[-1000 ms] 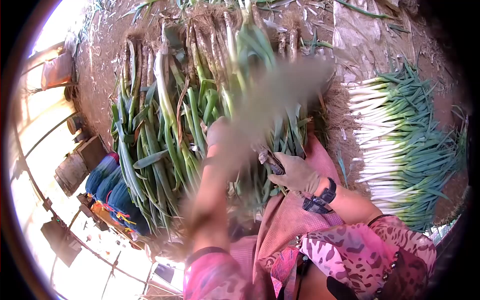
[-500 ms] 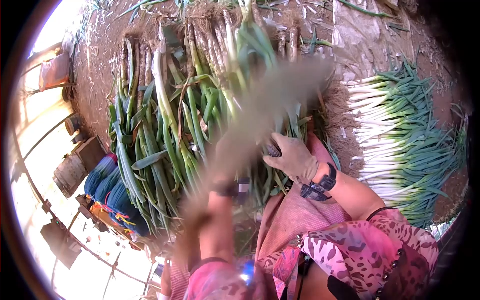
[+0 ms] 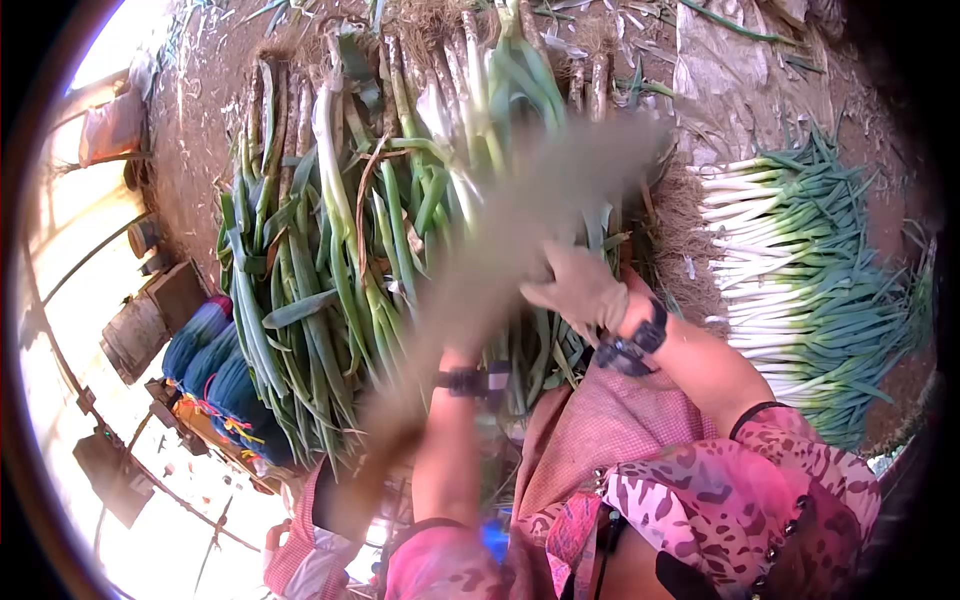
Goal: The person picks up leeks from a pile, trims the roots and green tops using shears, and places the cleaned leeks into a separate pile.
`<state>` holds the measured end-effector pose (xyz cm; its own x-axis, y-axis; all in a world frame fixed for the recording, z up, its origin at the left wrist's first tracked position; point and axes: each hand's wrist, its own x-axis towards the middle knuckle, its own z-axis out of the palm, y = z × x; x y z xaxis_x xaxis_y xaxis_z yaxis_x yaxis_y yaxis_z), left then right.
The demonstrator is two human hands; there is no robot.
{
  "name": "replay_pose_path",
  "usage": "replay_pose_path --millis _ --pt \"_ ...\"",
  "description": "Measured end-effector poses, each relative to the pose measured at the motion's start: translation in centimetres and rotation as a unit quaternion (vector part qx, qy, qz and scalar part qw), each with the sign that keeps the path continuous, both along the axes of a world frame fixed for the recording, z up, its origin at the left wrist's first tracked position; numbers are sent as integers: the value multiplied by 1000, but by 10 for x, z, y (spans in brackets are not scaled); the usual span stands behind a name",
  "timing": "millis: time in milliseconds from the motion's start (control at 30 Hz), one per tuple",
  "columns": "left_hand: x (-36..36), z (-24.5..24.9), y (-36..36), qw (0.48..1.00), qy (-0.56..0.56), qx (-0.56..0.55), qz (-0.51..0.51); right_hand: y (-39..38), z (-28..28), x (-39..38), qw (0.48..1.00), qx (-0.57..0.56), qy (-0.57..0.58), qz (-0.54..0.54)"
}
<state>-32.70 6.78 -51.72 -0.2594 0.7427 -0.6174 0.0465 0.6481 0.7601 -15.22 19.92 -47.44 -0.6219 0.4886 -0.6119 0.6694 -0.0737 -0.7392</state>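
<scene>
A brown blurred streak crosses the middle of the head view and hides my left hand; only its wrist with a dark band shows below, over the green leaves. My right hand [image 3: 580,290], in a tan glove, is over the lower right part of the long leeks [image 3: 330,190]. Its thumb points left, but the streak covers the other fingertips, so any hold is unclear. The leeks lie side by side, roots up and leaves toward me. Right of my right hand, cleaned white-stemmed onions [image 3: 790,290] form a neat row.
Blue bundled strands [image 3: 235,395] with coloured ties lie at lower left, near a wooden box [image 3: 180,300]. An orange-and-white bag [image 3: 112,130] hangs at upper left. Pale sheeting [image 3: 730,80] covers soil at upper right. Pink checked cloth [image 3: 293,555] shows at bottom left.
My right hand has shifted slightly up and left, its wrist rising with it. My left forearm has moved slightly right. More of the pink checked cloth shows at bottom left.
</scene>
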Motion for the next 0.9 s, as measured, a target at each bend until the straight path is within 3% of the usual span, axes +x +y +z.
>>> replay_pose_path --millis 133,333,367,433,467,567,667,800,900 --pt "9 -10 -17 995 87 -31 -41 -43 41 39 999 -34 -7 18" --pt "38 23 -27 930 274 -159 -188 8 8 -10 999 30 -22 0" --pt "42 26 -29 928 274 -164 -191 12 -35 -22 997 71 2 5" --pt "46 36 -26 925 274 -174 -196 34 -70 -44 998 58 -10 -16" --pt "48 48 -16 907 272 -232 -221 44 -83 -51 998 64 -8 -24" --pt "51 37 -34 917 254 -215 -222 52 -88 -58 997 69 6 -30" --pt "58 53 -30 970 152 -150 -113 30 -68 -40 996 81 12 -25" --pt "61 86 1 950 -37 -184 -248 15 -47 -5 996 78 -39 -11" --pt "41 59 8 977 107 -149 -105 16 -38 -1 994 77 -71 23"
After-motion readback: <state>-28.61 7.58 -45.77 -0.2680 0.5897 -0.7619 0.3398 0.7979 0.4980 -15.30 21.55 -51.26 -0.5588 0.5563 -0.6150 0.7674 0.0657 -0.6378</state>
